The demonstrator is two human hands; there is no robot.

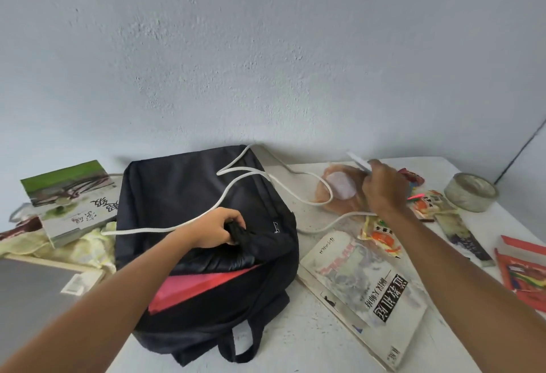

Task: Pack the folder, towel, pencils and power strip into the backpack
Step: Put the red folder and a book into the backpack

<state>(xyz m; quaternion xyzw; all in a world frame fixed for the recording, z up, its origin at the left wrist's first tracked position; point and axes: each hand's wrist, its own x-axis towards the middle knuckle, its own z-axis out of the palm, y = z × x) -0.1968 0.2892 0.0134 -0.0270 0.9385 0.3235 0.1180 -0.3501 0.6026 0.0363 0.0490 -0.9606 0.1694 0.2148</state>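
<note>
Nearest to the camera, the black fabric backpack (pixel 204 225) lies flat on the white worktop (pixel 301 340), its mouth open toward the person, and a flat red folder (pixel 195 284) shows inside the opening. The left hand (pixel 217 229) curls its grip round the black upper lip of the opening and holds it lifted. A white round cable (pixel 236 192) runs across the top of the backpack and goes on to the right, past a peach-coloured folded towel (pixel 339 192). Farther back, the right hand (pixel 384 186) has its grip closed on a white flat power strip (pixel 359 163), above the towel; the strip is blurred, so I cannot tell how firm the hold is. A red box of coloured pencils (pixel 523 275) lies at the right edge. The step in hand seems to be bringing the strip to the bag. To do it well, I think the cable should be gathered first, so it does not drag over the towel, and the mouth kept wide.
</note>
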